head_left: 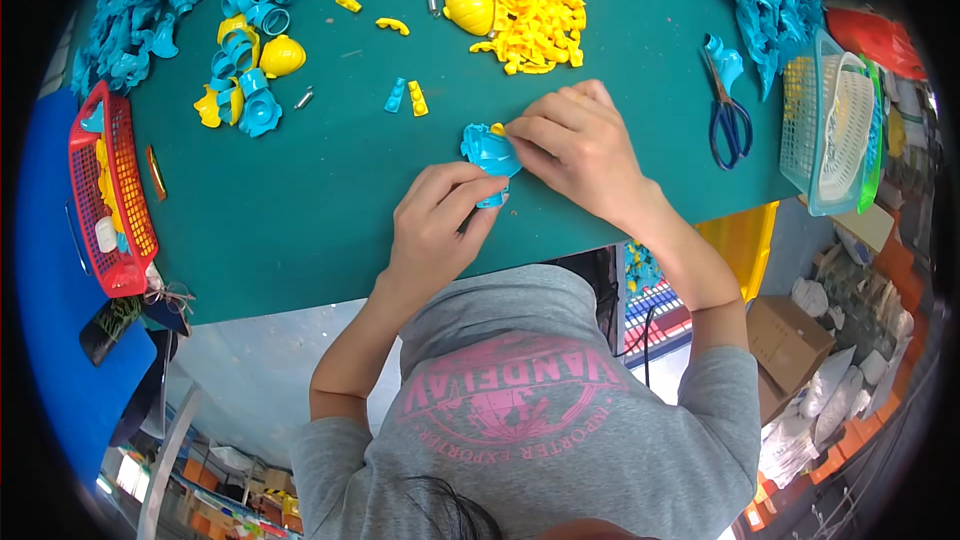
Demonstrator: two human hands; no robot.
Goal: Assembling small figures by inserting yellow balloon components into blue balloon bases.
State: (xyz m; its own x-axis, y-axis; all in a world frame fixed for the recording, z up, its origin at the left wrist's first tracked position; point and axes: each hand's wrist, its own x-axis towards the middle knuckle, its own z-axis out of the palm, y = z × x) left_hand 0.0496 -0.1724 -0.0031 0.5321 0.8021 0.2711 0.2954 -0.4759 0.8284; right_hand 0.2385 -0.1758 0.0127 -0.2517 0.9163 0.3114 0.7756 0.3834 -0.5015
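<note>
Fingers on a blue shell [488,152]

The left hand's [440,215] fingers pinch the shell's lower part; the right hand's [578,145] pinch a small yellow piece [498,129] at its upper edge. The shell looks glossy and hollow — its rim uneven — near the front of the green table [300,210].

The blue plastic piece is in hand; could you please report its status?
Left hand holding the blue plastic piece. Right hand at its upper edge, holding a small yellow part. Scissors lie apart, rightward.
</note>
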